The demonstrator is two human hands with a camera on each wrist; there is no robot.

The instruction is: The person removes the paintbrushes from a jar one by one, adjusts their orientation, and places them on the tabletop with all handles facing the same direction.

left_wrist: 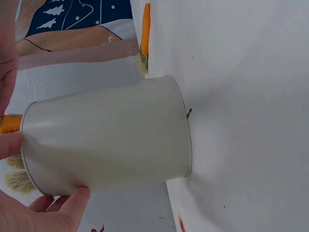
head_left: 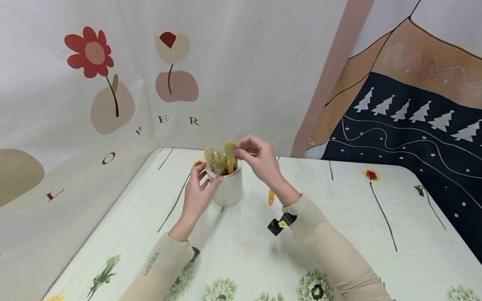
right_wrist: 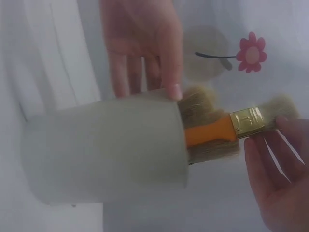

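Cup (head_left: 228, 189) as landmark: white, upright on the table (head_left: 339, 251), well in from every edge, bare cloth all round. My left hand (head_left: 196, 196) steadies its rim, thumb and fingers loosely curved on the wall. My right hand (head_left: 260, 159) pinches the bristle end of an orange-handled brush (head_left: 230, 161), long axis vertical, handle down inside the cup. Another orange brush (head_left: 270, 195) lies just right of the cup.
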